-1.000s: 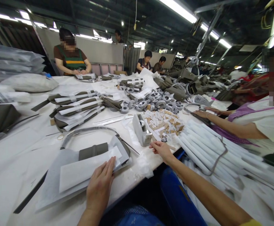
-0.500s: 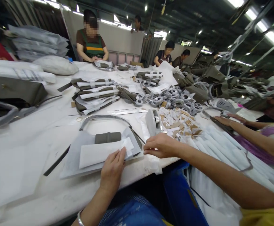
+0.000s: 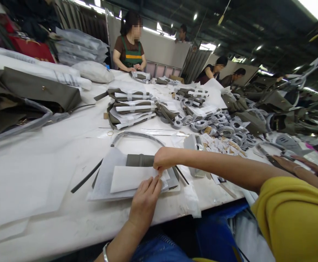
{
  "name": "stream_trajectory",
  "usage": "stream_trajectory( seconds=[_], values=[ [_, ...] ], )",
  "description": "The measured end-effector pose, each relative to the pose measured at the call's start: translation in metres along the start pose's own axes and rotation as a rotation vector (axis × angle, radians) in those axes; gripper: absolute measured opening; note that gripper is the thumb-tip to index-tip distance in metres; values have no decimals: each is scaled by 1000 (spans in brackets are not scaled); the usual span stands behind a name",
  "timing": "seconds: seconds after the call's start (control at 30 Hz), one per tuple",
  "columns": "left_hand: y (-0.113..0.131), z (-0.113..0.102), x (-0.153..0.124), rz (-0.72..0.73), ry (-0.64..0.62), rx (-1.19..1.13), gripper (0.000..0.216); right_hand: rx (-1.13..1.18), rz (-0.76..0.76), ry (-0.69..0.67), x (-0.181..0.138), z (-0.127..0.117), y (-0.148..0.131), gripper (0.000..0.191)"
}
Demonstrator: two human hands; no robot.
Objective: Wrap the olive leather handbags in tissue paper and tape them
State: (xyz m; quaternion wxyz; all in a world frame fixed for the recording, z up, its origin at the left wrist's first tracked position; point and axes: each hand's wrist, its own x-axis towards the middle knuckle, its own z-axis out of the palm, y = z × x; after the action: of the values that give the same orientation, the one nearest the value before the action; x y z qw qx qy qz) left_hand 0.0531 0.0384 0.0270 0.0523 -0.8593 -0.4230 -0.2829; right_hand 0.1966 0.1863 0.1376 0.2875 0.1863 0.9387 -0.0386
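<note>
1. Far left, an olive bag [image 3: 57,85] lies with a metal stud on its side. Beyond it a red item [image 3: 34,50] bears gold-coloured marks, and a white roll [image 3: 68,76] has dark ones — both too blurred to read.
2. Nearer the middle, a small dark pen-like mark [image 3: 83,168] shows on the table [image 3: 63,218]; I cannot make out any letter. A dark strip [image 3: 86,177] slants just right of it.
3. In the near middle lies a wrapped bundle: a translucent sheet [image 3: 104,178], an olive piece [image 3: 133,160], and a white pad [image 3: 128,178] on top, nearer than the olive piece. The pad's long axis runs left to right, so most of it lies left of both hands. I see no print on it.
4. The left hand [image 3: 145,198] comes from the near side, fingers extended and laid flat on the pad's right part, gripping nothing visible.
5. The right hand [image 3: 162,160] reaches over from the right, fingers curled together above the pad's right end, just beyond the left fingertips; what they pinch, if anything, I cannot tell. Both are about equally close.
6. Right of them stands a grey box-shaped holder [image 3: 191,142]; farther right, paper pieces [image 3: 221,143] lie heaped — any print is too small to read.
</note>
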Motion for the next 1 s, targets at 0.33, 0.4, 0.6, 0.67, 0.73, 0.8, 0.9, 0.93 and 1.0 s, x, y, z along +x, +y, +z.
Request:
stream_trajectory(
  seconds=[0.33, 0.4, 0.6, 0.67, 0.73, 0.8, 0.9, 0.93, 1.0],
  values=[
    [-4, -1, -3, 60, 31, 10, 29, 39, 31, -161, 27, -7, 7, 22],
    [-4, -1, -2, 58, 28, 7, 30, 7, 38, -133, 29, -7, 11, 30],
    [-2, -1, -3, 26, 37, -11, 26, -24, 50, -4, 27, 0, 34, 47],
    [-1, 0, -3, 19, 41, -10, 26, 53, 74, 5, 27, 4, 44, 47],
    [-1, 1, -3, 15, 55, -11, 26, 173, 116, 4, 28, 7, 52, 45],
    [-2, 3, -3, 16, 69, -15, 26, 295, 160, -16, 31, 12, 60, 43],
    [-2, 5, -4, 15, 73, -20, 25, 408, 189, -53, 36, 19, 70, 41],
    [-2, 6, -5, 15, 70, -20, 25, 428, 193, -60, 37, 21, 73, 40],
    [-2, 6, -6, 18, 67, -16, 25, 473, 220, -71, 37, 24, 78, 36]
  ],
)
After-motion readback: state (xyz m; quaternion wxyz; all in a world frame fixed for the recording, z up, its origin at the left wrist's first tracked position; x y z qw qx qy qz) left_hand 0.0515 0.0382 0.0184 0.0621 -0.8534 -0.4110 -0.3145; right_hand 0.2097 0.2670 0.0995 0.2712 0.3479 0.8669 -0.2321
